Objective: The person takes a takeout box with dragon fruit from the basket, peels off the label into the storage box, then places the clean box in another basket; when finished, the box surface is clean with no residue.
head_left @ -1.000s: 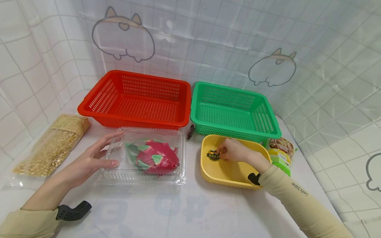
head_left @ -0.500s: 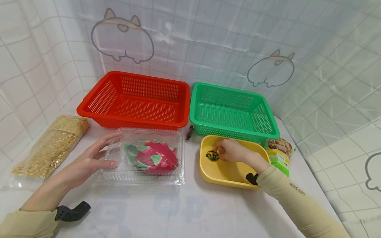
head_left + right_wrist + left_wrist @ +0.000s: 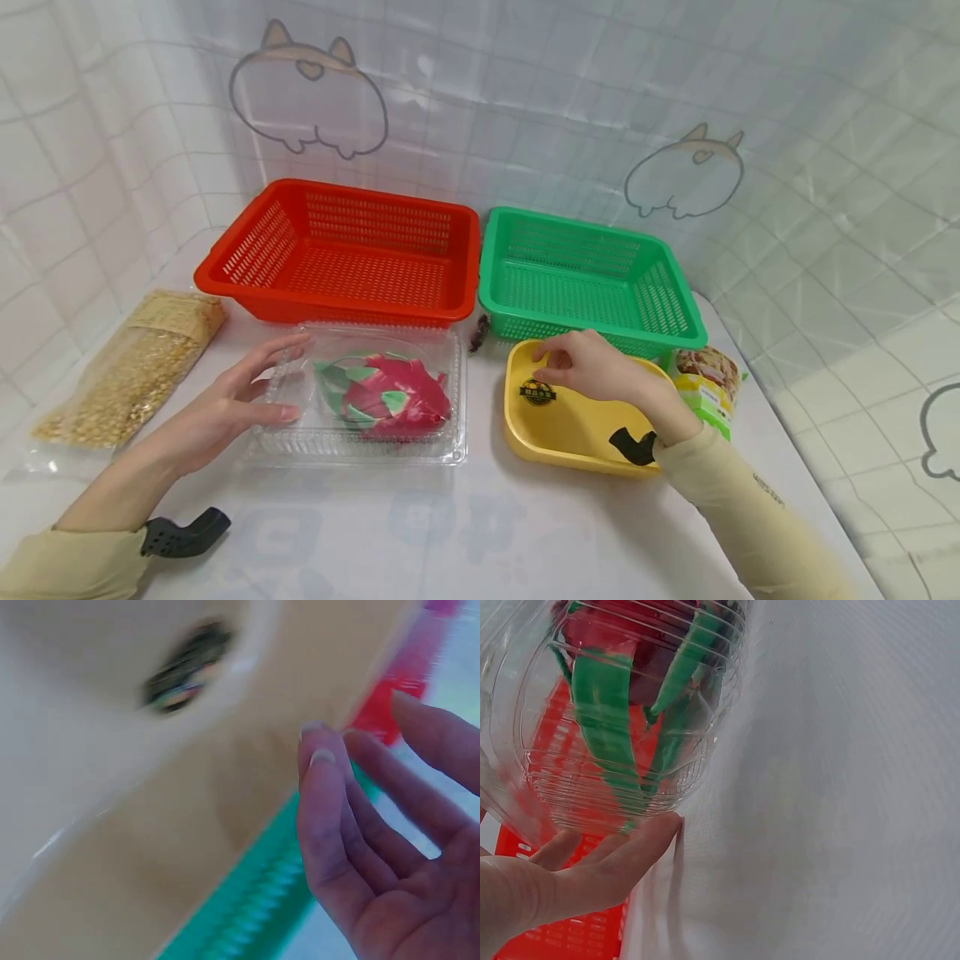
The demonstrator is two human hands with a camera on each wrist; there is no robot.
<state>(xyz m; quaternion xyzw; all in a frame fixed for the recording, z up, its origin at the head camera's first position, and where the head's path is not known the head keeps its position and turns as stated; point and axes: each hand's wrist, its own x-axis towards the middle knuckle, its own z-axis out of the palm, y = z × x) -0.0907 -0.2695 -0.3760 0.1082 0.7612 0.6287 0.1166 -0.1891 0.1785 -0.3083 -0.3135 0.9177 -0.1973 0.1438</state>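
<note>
My left hand (image 3: 217, 417) lies against the left side of a clear plastic clamshell box (image 3: 307, 446). Its fingers are spread and fairly straight, touching the wall; the left wrist view shows the fingertips at the ridged edge. Inside the box is a pink dragon fruit (image 3: 397, 396) with green scales. My right hand (image 3: 596, 371) is over a yellow plastic tub (image 3: 555, 454), its fingers loosely bent and nothing between them. A dark oval fruit label (image 3: 537, 392) sits on the tub's inner surface, just below those fingertips. In the right wrist view the label (image 3: 189, 667) is blurred.
Behind stand a red basket (image 3: 360, 308) and a green basket (image 3: 592, 333), with a small dark object (image 3: 479, 333) between their fronts. A bag of yellow kernels (image 3: 123, 375) lies far left. A green-and-yellow food pack (image 3: 708, 387) stands right of the tub.
My right hand has come up off the label, its fingers parting from it and rising toward the tub's back rim. The left hand and the clamshell box have stayed put.
</note>
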